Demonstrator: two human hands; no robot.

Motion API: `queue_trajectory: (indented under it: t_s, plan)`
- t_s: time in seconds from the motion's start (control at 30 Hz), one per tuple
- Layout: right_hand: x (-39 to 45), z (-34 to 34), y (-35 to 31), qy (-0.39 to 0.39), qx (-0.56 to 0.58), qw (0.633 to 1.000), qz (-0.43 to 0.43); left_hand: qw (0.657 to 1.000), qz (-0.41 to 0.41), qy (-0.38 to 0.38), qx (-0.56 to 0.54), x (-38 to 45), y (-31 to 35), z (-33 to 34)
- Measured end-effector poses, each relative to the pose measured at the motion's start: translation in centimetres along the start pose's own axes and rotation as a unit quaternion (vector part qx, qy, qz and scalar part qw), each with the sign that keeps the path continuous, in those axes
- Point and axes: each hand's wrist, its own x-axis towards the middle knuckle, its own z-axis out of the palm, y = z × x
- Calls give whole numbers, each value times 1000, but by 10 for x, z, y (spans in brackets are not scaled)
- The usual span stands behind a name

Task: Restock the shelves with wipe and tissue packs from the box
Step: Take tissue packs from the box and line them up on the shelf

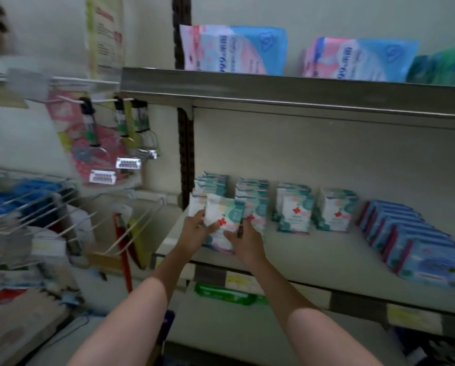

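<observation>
Our left hand (194,228) and right hand (243,240) grip a wipe pack (225,215), fingers curled round it, at the part-filled middle shelf (313,249); box unseen.

I am looking into a small shop. A metal shelf (295,93) runs across the wall, price labels (240,281) stuck along the edge of the board below it. Above it stand big pastel packs (234,50); below it, small packs (296,215) sit in neat rows (all facing out). Left of it, goods hang from wire hooks (62,207).
</observation>
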Motion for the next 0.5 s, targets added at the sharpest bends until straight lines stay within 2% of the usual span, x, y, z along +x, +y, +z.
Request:
queue_trajectory:
  t_s: [0.17, 0.33, 0.43, 0.5]
  plan:
    - [11, 44, -27, -4, -9, 1000, -6, 998, -45, -7, -34, 14, -8, -44]
    - [17, 63, -21, -19, -78, 996, 29, 999, -36, 6, -4, 28, -27, -59]
    - [18, 69, -16, -26, -85, 995, 51, 997, -45, -10, 56, 54, -71, -59]
    - [19, 70, -15, -22, -82, 995, 57, 996, -50, 11, 67, 43, -52, -57]
